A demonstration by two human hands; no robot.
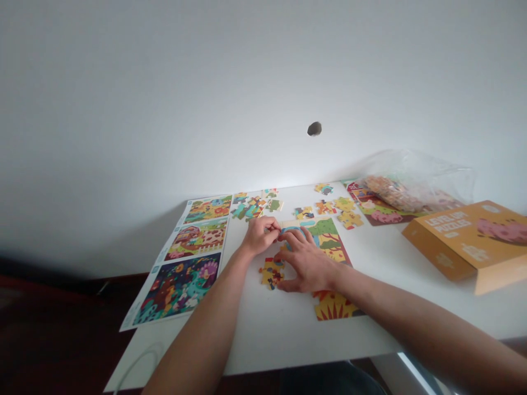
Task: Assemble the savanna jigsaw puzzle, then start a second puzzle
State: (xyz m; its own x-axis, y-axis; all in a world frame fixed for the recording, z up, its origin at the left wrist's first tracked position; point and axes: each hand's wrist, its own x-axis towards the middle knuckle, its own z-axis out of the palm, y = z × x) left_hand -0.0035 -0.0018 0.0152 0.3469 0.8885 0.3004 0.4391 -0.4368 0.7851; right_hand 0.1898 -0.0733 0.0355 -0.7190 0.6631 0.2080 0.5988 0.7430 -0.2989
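A partly joined jigsaw puzzle with trees, blue water and yellow ground lies on the white table. At its upper left edge my left hand is closed, thumb and fingers pinched on a small puzzle piece that they mostly hide. My right hand rests palm down over the puzzle's middle, fingers spread, covering part of the picture. Beside its thumb lie joined yellow pieces with an animal on them. Orange pieces with dark red leaves form the puzzle's lower part, below my right wrist.
Loose puzzle pieces lie at the back left, with more yellow pieces behind the puzzle. A picture sheet is on the left. At right are an orange box and a clear bag of pieces. A wall rises behind.
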